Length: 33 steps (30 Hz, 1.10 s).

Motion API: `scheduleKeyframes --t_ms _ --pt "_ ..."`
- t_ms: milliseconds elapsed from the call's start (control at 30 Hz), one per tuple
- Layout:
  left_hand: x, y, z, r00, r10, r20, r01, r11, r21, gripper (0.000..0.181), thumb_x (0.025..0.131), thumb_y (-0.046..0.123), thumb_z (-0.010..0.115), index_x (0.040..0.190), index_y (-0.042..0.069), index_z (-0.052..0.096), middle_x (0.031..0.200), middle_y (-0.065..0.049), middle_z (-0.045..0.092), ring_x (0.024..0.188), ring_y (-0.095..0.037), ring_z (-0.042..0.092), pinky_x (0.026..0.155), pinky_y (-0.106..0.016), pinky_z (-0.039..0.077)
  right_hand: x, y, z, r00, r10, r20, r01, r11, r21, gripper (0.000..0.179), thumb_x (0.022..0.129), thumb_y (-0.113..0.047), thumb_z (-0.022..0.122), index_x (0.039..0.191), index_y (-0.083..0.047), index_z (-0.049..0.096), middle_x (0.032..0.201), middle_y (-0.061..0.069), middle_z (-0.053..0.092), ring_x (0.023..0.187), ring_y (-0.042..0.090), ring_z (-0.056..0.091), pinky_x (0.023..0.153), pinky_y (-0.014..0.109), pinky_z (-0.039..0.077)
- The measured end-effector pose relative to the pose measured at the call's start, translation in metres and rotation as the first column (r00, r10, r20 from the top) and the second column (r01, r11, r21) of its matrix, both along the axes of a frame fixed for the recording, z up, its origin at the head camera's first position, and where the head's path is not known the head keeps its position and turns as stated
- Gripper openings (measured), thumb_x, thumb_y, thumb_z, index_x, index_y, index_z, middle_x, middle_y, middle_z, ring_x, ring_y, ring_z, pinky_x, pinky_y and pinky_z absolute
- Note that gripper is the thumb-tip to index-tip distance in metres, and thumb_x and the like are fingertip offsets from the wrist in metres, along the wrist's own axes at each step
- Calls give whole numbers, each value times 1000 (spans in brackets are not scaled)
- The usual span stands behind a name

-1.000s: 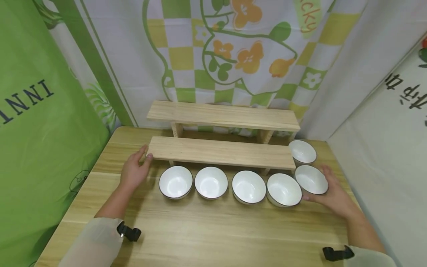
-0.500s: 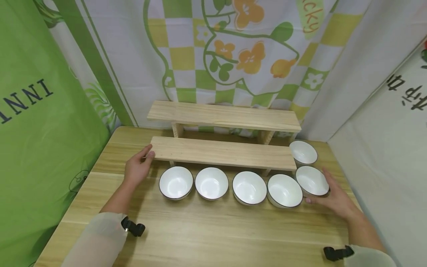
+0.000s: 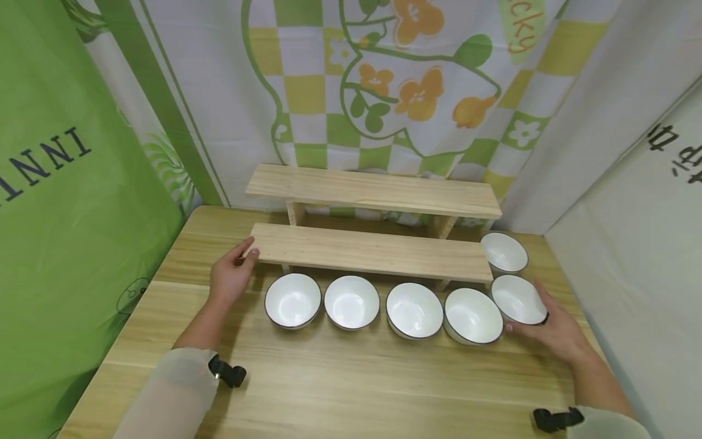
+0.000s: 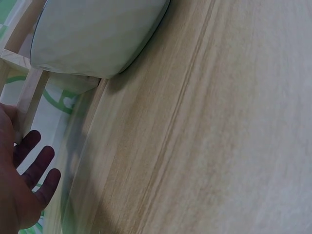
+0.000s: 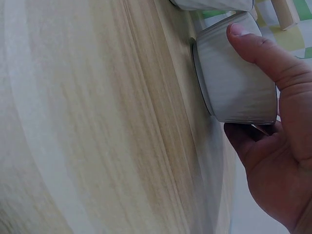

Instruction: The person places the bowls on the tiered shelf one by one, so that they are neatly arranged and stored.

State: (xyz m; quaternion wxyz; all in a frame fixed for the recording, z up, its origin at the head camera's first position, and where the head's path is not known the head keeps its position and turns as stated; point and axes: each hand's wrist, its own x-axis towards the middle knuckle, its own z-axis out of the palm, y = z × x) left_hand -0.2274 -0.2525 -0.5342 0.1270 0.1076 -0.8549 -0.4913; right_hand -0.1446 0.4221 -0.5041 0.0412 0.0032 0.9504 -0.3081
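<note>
A two-tier wooden shelf (image 3: 373,249) stands at the back of the table. My left hand (image 3: 231,277) pinches the left end of its lower board between thumb and forefinger; in the left wrist view the other fingers (image 4: 40,166) are spread away from it. Several white bowls with dark rims line the shelf's front, with one bowl (image 3: 293,300) leftmost. My right hand (image 3: 559,326) grips the bowl (image 3: 520,299) at the row's right end. In the right wrist view, my thumb (image 5: 263,48) lies along the ribbed side of this bowl (image 5: 239,78), and the other fingers reach round its rim.
Behind the gripped bowl, another white bowl (image 3: 504,252) sits beside the shelf's right end. The upper board (image 3: 373,190) runs along the back, close to a patterned curtain (image 3: 307,97). Green cloth (image 3: 82,244) hangs on the left, and a white cloth wall (image 3: 647,244) on the right.
The view has shifted slightly, moving the scene a little to the right. My left hand stays at the board's end with its thumb and forefinger closer on it. The right hand keeps its bowl.
</note>
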Motion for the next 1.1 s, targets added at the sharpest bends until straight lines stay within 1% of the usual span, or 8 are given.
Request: scheduleKeyframes --t_ms 133,367,567,667,733,900,1100 --pt "1 0 1 1000 -2 -10 2 1000 4 50 99 54 66 142 27 66 136 -8 68 109 -26 69 72 -14 50 1 0 -1 1000 -12 0 12 1000 4 128 82 -45 88 166 -4 1 160 43 19 142 66 22 110 78 23" --pt "0 0 1 1000 3 -16 -3 1000 4 49 99 52 68 141 26 67 135 -9 69 107 -25 70 73 -14 50 1 2 -4 1000 -23 3 23 1000 11 128 82 -47 87 166 -4 1 160 43 18 141 67 22 108 79 24" --pt "1 1 2 1000 -4 -24 5 1000 10 49 100 49 67 142 23 67 138 -8 67 109 -27 69 75 -15 49 5 5 -4 999 -34 -33 32 999 -43 122 84 -43 87 166 -5 5 162 40 17 143 66 21 109 79 22" --pt "1 1 3 1000 -1 -24 2 1000 16 48 101 48 67 141 23 67 139 -8 67 109 -26 68 76 -14 49 6 7 0 998 -37 -57 34 998 -52 120 84 -41 87 167 -8 7 164 36 18 142 65 24 108 78 24" --pt "1 1 3 1000 4 -20 -4 1000 17 48 100 48 68 141 23 67 139 -6 67 109 -25 68 77 -15 49 6 8 3 996 -36 -76 31 998 -61 119 84 -39 88 167 -8 8 163 37 20 140 65 27 108 78 25" --pt "1 1 4 1000 4 -14 -4 1000 8 47 101 47 67 142 23 67 142 -4 65 111 -25 68 79 -17 50 6 9 12 993 -51 -108 42 996 -84 117 85 -34 88 167 -8 9 161 40 21 142 65 25 111 78 21" --pt "1 0 5 1000 -6 -14 7 1000 27 48 100 47 68 141 22 67 144 -2 63 111 -25 68 78 -13 48 7 7 25 991 -77 -111 71 996 -56 117 84 -37 88 168 -17 9 158 42 26 141 64 28 111 77 23"
